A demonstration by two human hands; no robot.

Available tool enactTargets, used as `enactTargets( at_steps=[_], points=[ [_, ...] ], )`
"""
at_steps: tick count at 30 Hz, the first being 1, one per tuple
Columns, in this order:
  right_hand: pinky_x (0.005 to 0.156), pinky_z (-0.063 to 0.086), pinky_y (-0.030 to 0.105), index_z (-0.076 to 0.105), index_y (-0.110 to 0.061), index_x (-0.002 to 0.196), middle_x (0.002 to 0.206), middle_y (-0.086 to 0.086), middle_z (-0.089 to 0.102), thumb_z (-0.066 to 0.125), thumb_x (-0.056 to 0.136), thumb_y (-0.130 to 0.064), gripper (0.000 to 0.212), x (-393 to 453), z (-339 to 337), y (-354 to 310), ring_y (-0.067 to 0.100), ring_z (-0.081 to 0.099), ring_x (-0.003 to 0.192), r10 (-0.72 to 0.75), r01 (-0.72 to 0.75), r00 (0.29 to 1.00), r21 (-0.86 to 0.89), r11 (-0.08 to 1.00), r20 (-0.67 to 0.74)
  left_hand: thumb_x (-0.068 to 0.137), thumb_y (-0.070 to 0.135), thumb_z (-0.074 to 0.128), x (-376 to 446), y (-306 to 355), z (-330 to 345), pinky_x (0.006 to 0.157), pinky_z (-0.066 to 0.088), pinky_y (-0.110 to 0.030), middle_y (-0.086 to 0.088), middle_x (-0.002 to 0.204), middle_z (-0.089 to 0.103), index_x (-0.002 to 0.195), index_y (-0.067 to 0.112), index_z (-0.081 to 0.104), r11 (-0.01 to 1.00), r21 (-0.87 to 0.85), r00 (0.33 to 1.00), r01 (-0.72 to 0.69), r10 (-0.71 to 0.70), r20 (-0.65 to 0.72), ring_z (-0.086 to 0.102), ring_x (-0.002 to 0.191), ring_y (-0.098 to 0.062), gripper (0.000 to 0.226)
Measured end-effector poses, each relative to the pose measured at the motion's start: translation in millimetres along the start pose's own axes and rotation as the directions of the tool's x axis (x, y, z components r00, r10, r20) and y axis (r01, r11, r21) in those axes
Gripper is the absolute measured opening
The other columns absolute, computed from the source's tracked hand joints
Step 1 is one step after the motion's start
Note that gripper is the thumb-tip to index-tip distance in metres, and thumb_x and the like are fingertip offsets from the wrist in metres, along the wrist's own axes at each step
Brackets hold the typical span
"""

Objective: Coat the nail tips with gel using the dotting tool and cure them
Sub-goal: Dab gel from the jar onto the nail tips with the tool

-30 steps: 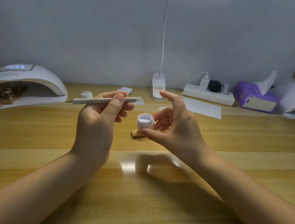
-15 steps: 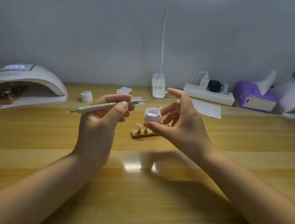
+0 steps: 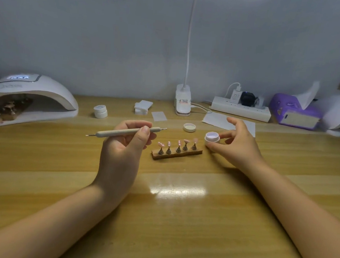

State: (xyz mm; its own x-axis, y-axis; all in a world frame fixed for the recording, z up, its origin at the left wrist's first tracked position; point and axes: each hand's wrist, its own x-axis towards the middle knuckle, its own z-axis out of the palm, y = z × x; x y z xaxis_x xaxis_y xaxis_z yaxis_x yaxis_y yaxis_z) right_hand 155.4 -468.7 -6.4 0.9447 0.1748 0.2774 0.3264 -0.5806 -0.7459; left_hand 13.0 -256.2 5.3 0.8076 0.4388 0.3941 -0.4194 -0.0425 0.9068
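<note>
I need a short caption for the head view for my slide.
Left hand holds dotting tool; right hand holds open gel jar beside nail tips.

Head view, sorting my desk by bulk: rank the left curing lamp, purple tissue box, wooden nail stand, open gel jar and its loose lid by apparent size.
1. left curing lamp
2. purple tissue box
3. wooden nail stand
4. open gel jar and loose lid: look alike, not ranked.

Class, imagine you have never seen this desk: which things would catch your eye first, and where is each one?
Centre stage, a small wooden stand carries five pink nail tips in a row. Just left of it the left hand holds a grey dotting tool level, while on the stand's right the right hand pinches an open white gel pot.
</note>
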Motion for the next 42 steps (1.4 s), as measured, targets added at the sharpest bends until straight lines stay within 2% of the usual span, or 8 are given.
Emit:
enactTargets(
  at_steps=[9, 13, 15, 17, 20, 26, 30, 42],
  points=[
    [0.096, 0.045, 0.037, 0.03, -0.024, 0.147, 0.132, 0.003, 0.057, 0.075, 0.078, -0.035, 0.084, -3.1, 3.0, 0.2, 0.022, 0.051, 0.121, -0.035, 0.036, 0.999, -0.138, 0.99, 0.008, 0.094, 0.013, 0.054, -2.3, -2.4, 0.5, 0.072, 0.052, -0.016, 0.005, 0.086, 0.072, 0.101, 0.014, 0.063, 1.0, 0.009, 1.0, 0.013, -0.013, 0.005, 0.067, 0.081, -0.008, 0.011],
    [0.08, 0.049, 0.037, 0.058, -0.013, 0.113, 0.098, 0.002, 0.06, 0.069, 0.082, -0.026, 0.035, -14.5, 5.4, -20.6, 0.019, 0.054, 0.093, -0.364, 0.324, 0.916, -0.221, 0.92, -0.17, 0.095, 0.013, 0.054, -1.8, -3.3, -0.1, 0.073, 0.052, -0.016, 0.005, 0.086, 0.072, 0.101, 0.014, 0.064, 1.0, 0.019, 1.0, 0.011, -0.011, 0.0, 0.067, 0.081, -0.008, 0.011],
    [0.061, 0.044, 0.03, 0.058, -0.011, 0.087, 0.075, 0.001, 0.054, 0.068, 0.084, -0.026, 0.018, -22.6, 6.5, -33.0, 0.016, 0.049, 0.068, -0.491, 0.458, 0.86, -0.218, 0.862, -0.136, 0.095, 0.013, 0.054, -1.4, -4.1, -0.5, 0.073, 0.052, -0.016, 0.005, 0.086, 0.072, 0.101, 0.014, 0.064, 1.0, 0.025, 1.0, 0.015, -0.014, -0.006, 0.067, 0.081, -0.008, 0.011],
    [0.051, 0.034, 0.024, 0.058, -0.012, 0.074, 0.061, -0.006, 0.047, 0.067, 0.086, -0.029, 0.023, -30.9, 11.9, -40.7, 0.009, 0.041, 0.055, -0.529, 0.511, 0.848, -0.222, 0.83, -0.024, 0.095, 0.013, 0.055, -1.6, -4.7, -0.5, 0.072, 0.052, -0.016, 0.005, 0.085, 0.072, 0.1, 0.015, 0.064, 0.999, 0.032, 1.0, 0.014, -0.013, -0.011, 0.067, 0.081, -0.008, 0.011],
    [0.053, 0.036, 0.025, 0.07, -0.016, 0.078, 0.06, -0.014, 0.046, 0.063, 0.087, -0.038, 0.025, -37.7, 25.0, -40.1, 0.008, 0.042, 0.056, -0.457, 0.458, 0.886, -0.305, 0.835, 0.077, 0.095, 0.013, 0.055, -2.4, -5.2, 0.2, 0.072, 0.052, -0.016, 0.006, 0.085, 0.072, 0.1, 0.015, 0.064, 0.999, 0.034, 1.0, 0.008, -0.008, -0.011, 0.067, 0.08, -0.007, 0.01],
    [0.059, 0.05, 0.028, 0.074, -0.024, 0.091, 0.066, -0.011, 0.062, 0.057, 0.089, -0.033, 0.019, -36.5, 33.7, -35.4, 0.009, 0.052, 0.076, -0.318, 0.318, 0.946, -0.352, 0.88, 0.06, 0.095, 0.011, 0.055, -3.4, -5.6, 1.8, 0.069, 0.051, -0.013, 0.008, 0.084, 0.073, 0.1, 0.012, 0.063, 0.999, 0.036, 1.0, -0.003, 0.003, 0.002, 0.067, 0.078, -0.003, 0.01],
    [0.061, 0.052, 0.03, 0.075, -0.027, 0.093, 0.062, -0.017, 0.053, 0.058, 0.089, -0.033, 0.018, -34.8, 36.1, -34.0, 0.009, 0.054, 0.083, -0.276, 0.278, 0.96, -0.321, 0.905, 0.053, 0.095, 0.012, 0.055, -4.0, -6.8, 2.0, 0.07, 0.051, -0.014, 0.007, 0.084, 0.073, 0.1, 0.013, 0.064, 0.999, 0.039, 1.0, -0.009, 0.009, 0.009, 0.067, 0.079, -0.004, 0.01],
    [0.067, 0.053, 0.034, 0.075, -0.026, 0.098, 0.087, -0.001, 0.073, 0.05, 0.095, -0.04, 0.028, -33.1, 41.4, -37.3, 0.02, 0.063, 0.084, -0.247, 0.261, 0.965, -0.411, 0.873, 0.089, 0.095, 0.011, 0.055, -3.5, -10.7, 2.8, 0.068, 0.05, -0.012, 0.006, 0.083, 0.073, 0.098, 0.012, 0.064, 0.999, 0.033, 1.0, -0.01, 0.01, 0.013, 0.067, 0.077, -0.003, 0.01]
  ],
)
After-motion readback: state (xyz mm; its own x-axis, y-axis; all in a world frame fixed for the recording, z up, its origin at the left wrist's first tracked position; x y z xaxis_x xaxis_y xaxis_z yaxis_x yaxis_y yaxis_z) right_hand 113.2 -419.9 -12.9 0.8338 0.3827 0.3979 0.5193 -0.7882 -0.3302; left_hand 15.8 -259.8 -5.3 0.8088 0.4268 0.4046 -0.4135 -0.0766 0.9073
